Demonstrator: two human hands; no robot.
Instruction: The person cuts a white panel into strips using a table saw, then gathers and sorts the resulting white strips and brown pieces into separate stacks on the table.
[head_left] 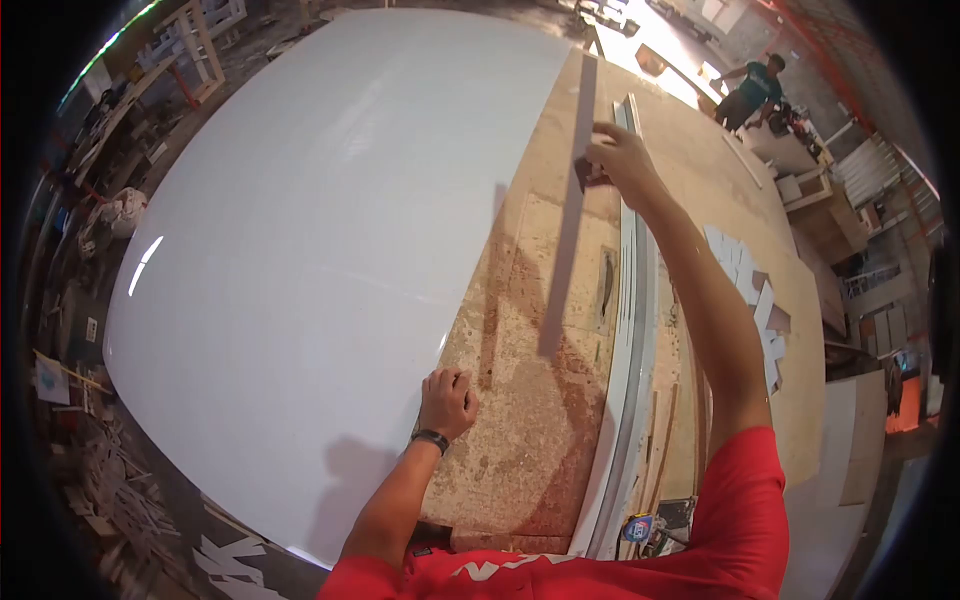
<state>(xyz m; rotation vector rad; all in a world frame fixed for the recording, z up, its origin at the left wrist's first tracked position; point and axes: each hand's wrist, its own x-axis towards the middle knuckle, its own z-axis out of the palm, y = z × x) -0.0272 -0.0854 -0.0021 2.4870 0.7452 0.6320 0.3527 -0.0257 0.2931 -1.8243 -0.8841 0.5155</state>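
Note:
A large glossy white sheet (300,220) covers the left of the worktable. At its right edge, near my body, lies my left hand (448,402), fingers curled over the edge. My right hand (614,162) is raised farther out and closed around a long, thin, grey-brown strip (565,260). The strip runs lengthwise above the worn plywood surface (520,400), apart from the sheet's edge; it is slightly blurred. Part of my right fingers is hidden behind the hand.
A long metal straightedge rail (625,350) lies right of the plywood strip of table. A blue tape measure (637,527) sits near my body. White offcuts (740,265) lie at the right. A person in a green shirt (757,85) stands at the back right. Scrap wood (120,510) fills the lower left floor.

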